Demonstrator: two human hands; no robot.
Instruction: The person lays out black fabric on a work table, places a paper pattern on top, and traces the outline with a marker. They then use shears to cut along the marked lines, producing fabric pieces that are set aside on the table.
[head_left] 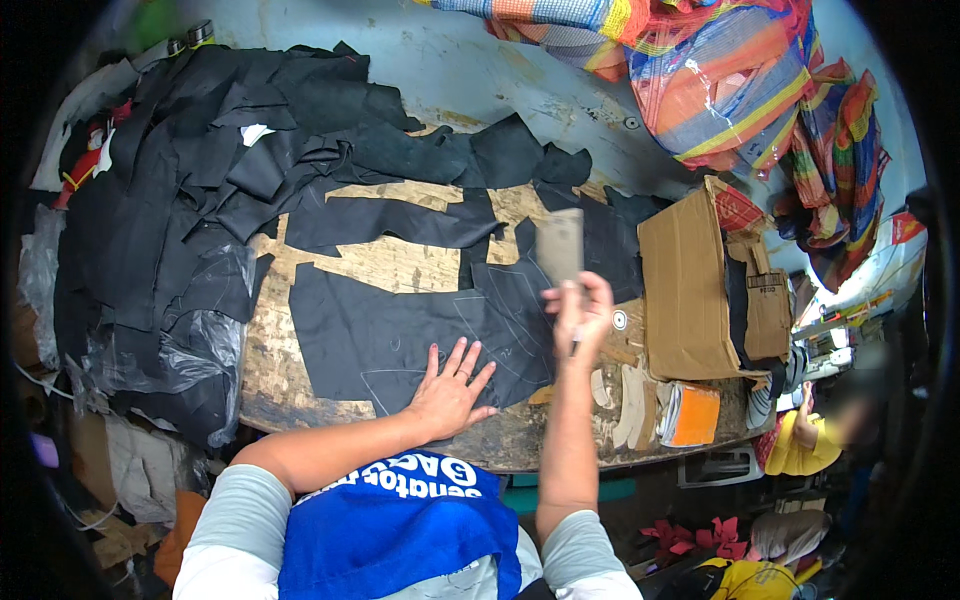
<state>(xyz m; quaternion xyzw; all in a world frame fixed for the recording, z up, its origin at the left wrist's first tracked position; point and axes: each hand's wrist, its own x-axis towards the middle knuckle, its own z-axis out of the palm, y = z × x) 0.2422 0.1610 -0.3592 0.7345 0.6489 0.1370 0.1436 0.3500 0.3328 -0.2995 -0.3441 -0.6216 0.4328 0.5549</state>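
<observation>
My left hand (pixel 452 392) lies flat with spread fingers on a sheet of black leather-like material (pixel 345 335). Thin pale outlines are drawn on that sheet, several of them between and beyond my hands. My right hand (pixel 583 315) is raised over the sheet's right part, its fingers closed on the lower end of a flat grey-beige template (pixel 560 245). The template is smeared by motion and stands out beyond the fingertips. Something small and pale shows at the palm, too small to name.
Black offcuts (pixel 200 150) are heaped at the left and back of the worn wooden table (pixel 400 262). An open cardboard box (pixel 685 285) stands right, near beige card pieces (pixel 630 405) and an orange pad (pixel 692 415). Colourful mesh bags (pixel 715 85) hang above. Another person (pixel 805 440) sits far right.
</observation>
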